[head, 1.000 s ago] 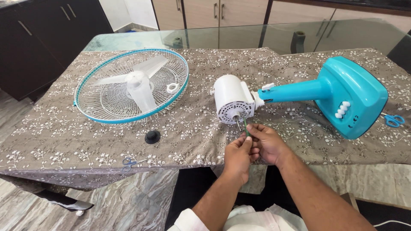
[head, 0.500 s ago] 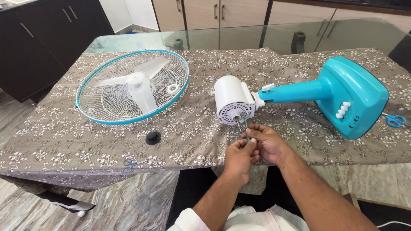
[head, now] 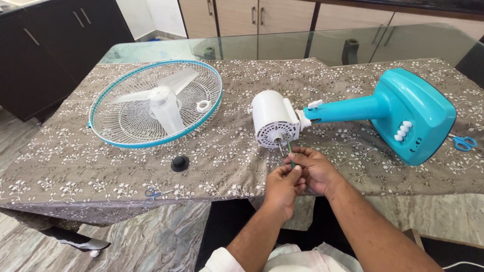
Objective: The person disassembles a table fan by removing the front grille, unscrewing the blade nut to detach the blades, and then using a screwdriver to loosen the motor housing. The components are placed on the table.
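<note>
Two hands meet at the near edge of the table, both closed around one thin green screwdriver (head: 289, 151). The left hand (head: 282, 185) pinches the lower end of the handle between thumb and fingertips, fingers curled tight. The right hand (head: 315, 168) wraps the handle just beside it, its fingers folded over so that the two hands touch. The screwdriver slants up and away from the person, and its tip sits at the front face of the white motor housing (head: 273, 119), right beside the bare metal shaft (head: 280, 145) that sticks out toward the hands. Whether the tip is seated in a screw I cannot tell.

The motor housing lies on its side on a brown cloth with white flowers (head: 101, 166), joined by a teal neck to the teal fan base (head: 416, 113), which lies tipped over to the right with its row of white buttons facing the person. A pair of blue-handled scissors (head: 464, 142) lies just beyond the base, near the right edge of the cloth.

To the left, well apart from the hands, a round wire fan guard (head: 126, 132) with a teal rim lies flat, and the pale fan blade (head: 164, 103) rests inside it with a small white ring (head: 203, 105). A black round cap (head: 180, 163) sits on the cloth between the guard and the hands. Another small pair of scissors (head: 156, 193) lies at the near edge of the cloth.
</note>
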